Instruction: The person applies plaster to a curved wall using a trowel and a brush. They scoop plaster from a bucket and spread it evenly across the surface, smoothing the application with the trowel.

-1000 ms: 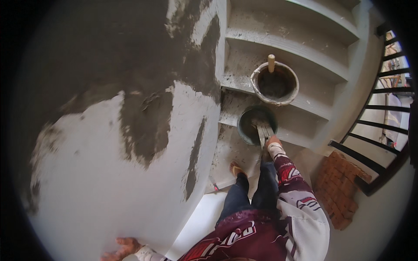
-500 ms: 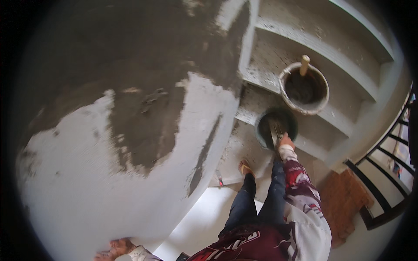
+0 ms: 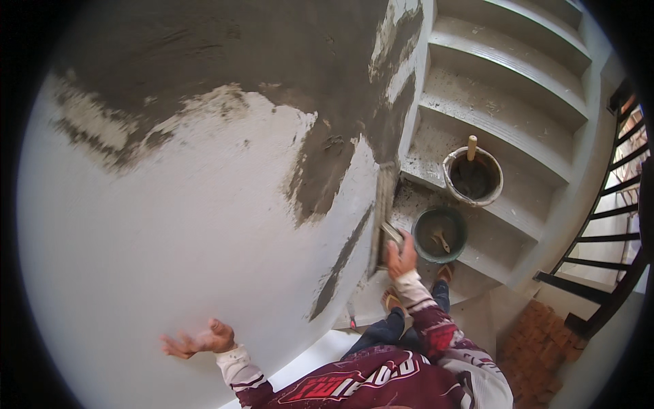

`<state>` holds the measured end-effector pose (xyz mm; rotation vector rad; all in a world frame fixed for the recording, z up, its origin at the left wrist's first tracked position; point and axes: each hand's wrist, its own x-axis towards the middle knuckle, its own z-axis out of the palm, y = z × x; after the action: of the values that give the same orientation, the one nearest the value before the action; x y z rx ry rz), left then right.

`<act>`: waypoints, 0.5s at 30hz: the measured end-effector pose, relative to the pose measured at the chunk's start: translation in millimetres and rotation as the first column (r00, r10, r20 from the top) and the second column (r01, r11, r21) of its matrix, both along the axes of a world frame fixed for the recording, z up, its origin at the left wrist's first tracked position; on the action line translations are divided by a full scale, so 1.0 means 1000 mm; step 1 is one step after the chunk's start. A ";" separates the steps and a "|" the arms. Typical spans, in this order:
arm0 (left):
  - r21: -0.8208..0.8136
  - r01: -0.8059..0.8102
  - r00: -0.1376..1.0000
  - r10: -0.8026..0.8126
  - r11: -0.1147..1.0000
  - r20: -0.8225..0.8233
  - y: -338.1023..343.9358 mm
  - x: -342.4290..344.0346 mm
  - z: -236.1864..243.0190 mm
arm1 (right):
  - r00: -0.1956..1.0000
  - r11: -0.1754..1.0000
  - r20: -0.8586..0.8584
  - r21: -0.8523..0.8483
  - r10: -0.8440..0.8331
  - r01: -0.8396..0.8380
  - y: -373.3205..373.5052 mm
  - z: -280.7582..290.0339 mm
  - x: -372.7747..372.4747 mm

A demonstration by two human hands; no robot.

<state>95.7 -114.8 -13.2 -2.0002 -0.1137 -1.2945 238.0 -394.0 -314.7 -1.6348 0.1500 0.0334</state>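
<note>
My right hand (image 3: 402, 256) is closed round the handle of a plastering trowel (image 3: 385, 194). The trowel's long blade stands edge-on close to the wall's right side, blurred by motion; I cannot tell whether it touches. At the lower left, my left hand (image 3: 201, 339) is open, fingers spread, by the white wall (image 3: 225, 238) and holding nothing. Dark grey wet plaster (image 3: 225, 48) covers the wall's upper part with ragged lower edges. Just right of my right hand sits a dark green bucket (image 3: 417, 247) with a brush (image 3: 443, 241) in it.
On the stair above it stands a pale-rimmed bucket (image 3: 499, 188) of grey mix, a wooden handle (image 3: 471, 147) sticking up. Spattered stairs (image 3: 504, 102) curve upward. A black railing (image 3: 610, 211) bounds the right. A small red-handled tool (image 3: 353, 322) lies near my feet.
My right hand has lifted the trowel out of the green bucket and carried it left to the wall. My left hand has risen, and the view has shifted.
</note>
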 end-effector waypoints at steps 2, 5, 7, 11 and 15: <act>-0.036 0.087 0.996 -0.087 0.996 0.000 -0.002 -0.001 -0.002 | 0.987 0.992 0.138 0.110 -0.080 0.065 0.043 0.030 0.013; -0.083 0.169 0.984 -0.174 0.982 -0.050 0.003 -0.019 0.007 | 0.988 0.944 0.102 0.322 -0.113 0.075 0.092 0.058 0.023; -0.085 0.145 0.988 -0.150 0.986 -0.050 0.009 -0.045 0.016 | 0.984 0.953 0.151 0.300 -0.095 0.046 0.118 0.071 0.015; -0.104 -0.112 0.992 0.117 0.988 0.048 0.019 -0.096 0.031 | 0.963 0.994 0.263 0.106 -0.064 0.038 0.141 0.091 0.005; 0.036 -0.157 0.986 0.154 0.987 0.061 0.028 -0.084 0.031 | 0.950 0.978 0.232 0.032 -0.207 0.205 0.122 0.105 0.134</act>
<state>11.4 -86.8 18.1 -1.8802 -0.2643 -1.2457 372.1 -272.2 -209.6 -1.5948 0.1382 -0.3183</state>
